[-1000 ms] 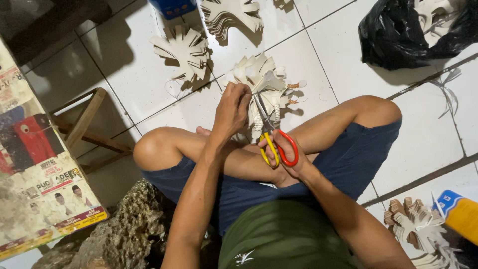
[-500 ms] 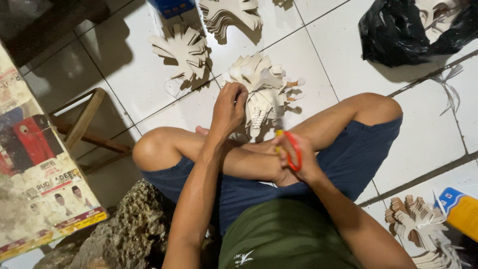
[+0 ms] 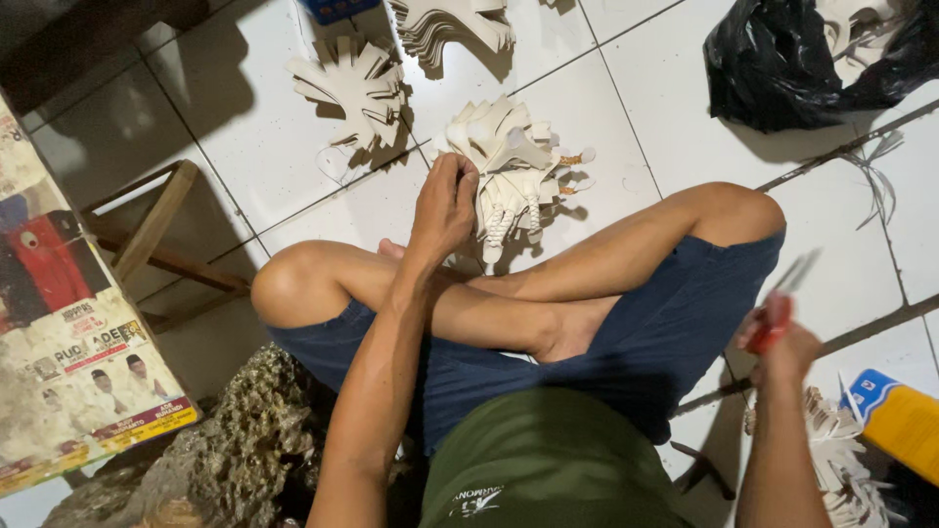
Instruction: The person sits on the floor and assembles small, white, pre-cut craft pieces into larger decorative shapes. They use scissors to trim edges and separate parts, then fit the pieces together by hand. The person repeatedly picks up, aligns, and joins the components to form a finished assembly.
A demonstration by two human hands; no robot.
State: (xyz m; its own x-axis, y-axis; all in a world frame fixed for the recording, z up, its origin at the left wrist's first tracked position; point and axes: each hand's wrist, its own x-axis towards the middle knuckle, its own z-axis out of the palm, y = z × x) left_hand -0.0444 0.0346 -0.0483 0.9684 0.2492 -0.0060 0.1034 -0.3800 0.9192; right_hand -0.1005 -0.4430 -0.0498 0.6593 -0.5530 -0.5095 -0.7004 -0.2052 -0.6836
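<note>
I sit cross-legged on a white tiled floor [image 3: 245, 137]. My left hand [image 3: 445, 207] grips a cream cut-out shape with many fingers [image 3: 509, 161], held just above my shin. My right hand [image 3: 782, 347] is out to the right beside my knee, closed around the red handles of a pair of scissors [image 3: 778, 308], whose blades point up and away and are blurred. The scissors are well apart from the cut-out.
More cream cut-outs lie on the tiles: one [image 3: 357, 88] at upper left, a stack [image 3: 450, 24] at the top, another pile [image 3: 841, 460] by my right side. A black plastic bag [image 3: 782, 59], a yellow and blue box [image 3: 900, 420], a wooden frame [image 3: 156, 240] and a printed poster [image 3: 68, 352] surround me.
My right hand has swung the scissors away from the cut-out, from in front of my legs out to the right past my knee. My left hand still holds the cut-out in place.
</note>
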